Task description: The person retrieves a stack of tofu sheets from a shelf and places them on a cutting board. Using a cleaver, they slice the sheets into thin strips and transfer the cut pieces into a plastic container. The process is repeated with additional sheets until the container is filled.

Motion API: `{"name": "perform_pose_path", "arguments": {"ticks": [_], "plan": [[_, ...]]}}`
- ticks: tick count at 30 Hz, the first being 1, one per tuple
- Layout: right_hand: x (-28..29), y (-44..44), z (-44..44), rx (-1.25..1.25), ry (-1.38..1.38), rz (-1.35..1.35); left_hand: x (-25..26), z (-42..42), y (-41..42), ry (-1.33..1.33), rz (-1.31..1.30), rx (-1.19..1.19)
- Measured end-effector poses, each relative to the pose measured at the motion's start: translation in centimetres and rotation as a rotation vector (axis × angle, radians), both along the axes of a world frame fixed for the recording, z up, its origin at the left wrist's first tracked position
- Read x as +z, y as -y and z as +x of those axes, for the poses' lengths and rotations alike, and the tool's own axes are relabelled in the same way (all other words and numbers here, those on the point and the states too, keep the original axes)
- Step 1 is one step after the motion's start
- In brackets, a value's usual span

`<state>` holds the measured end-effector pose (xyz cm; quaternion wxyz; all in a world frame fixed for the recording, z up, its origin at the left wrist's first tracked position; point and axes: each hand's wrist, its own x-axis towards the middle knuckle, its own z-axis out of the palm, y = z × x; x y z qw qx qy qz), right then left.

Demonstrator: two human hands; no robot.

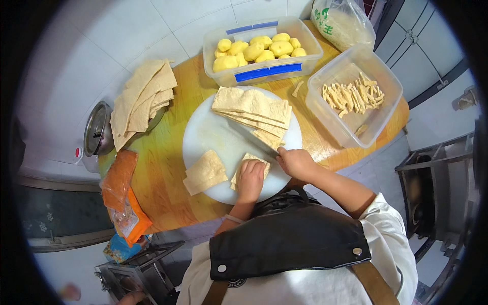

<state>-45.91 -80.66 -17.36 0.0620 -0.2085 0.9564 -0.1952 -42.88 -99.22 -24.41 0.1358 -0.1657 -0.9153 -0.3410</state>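
My left hand (251, 177) presses down on a small stack of cut tofu-skin pieces (235, 179) at the near edge of a round white cutting board (206, 129). To its right, my right hand (297, 163) grips a knife (271, 148); its blade points up and left across the board, seen nearly edge-on. Just past the blade lies a fanned stack of pale tan tofu-skin strips (253, 105), with shorter pieces under its near end. Left of my left hand, more cut tofu-skin pieces (206, 171) overhang the board's rim.
A plastic tub (267, 78) of peeled potatoes stands behind the board. Another tub (339, 131) at right holds thin-cut strips (352, 95). Large tofu-skin sheets (145, 103), a lidded metal pot (97, 131) and orange packages (124, 175) line the left. Another hand (131, 298) shows at bottom left.
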Motion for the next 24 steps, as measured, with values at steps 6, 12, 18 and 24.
{"name": "perform_pose_path", "arguments": {"ticks": [6, 12, 18, 24], "plan": [[5.6, -0.3, 5.3, 0.19, 0.098, 0.276, -0.8, 1.1, 0.8, -0.072, -0.23, 0.119], [0.2, 0.4, 1.3, 0.06, 0.043, 0.021, -0.1, 0.4, 0.2, -0.001, -0.111, 0.059], [6.6, -0.6, 4.0, 0.175, 0.239, 0.179, -0.5, 1.5, 1.6, -0.015, -0.128, 0.062], [1.4, 0.8, 3.2, 0.103, 0.135, 0.157, -0.5, 1.4, 1.2, -0.029, -0.064, 0.024]]}}
